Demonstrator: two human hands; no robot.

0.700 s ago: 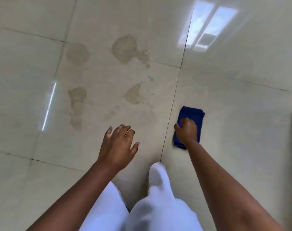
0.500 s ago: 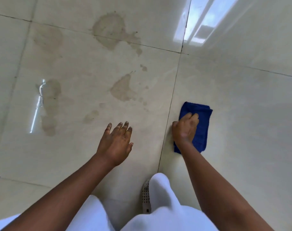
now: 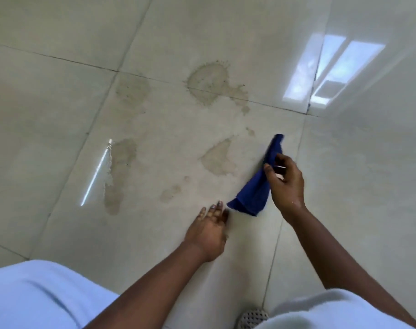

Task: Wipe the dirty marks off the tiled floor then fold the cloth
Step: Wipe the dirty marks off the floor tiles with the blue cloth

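Fingers (image 3: 270,173) of right hand (image 3: 286,184) pinched blue cloth (image 3: 257,193), lifted off floor (image 3: 344,186). Left hand (image 3: 208,230) spread flat, empty. Brown stains (image 3: 216,157) beside.

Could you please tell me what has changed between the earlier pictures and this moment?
The right hand, which pressed the blue cloth flat on the beige tiled floor, has gripped it and lifted it; it now hangs crumpled, nearer the brown dirty marks. The left hand stays open, low over the floor. The marks remain unwiped.

Right hand (image 3: 286,184) lifts blue cloth (image 3: 257,186) — stains (image 3: 216,157) beside.
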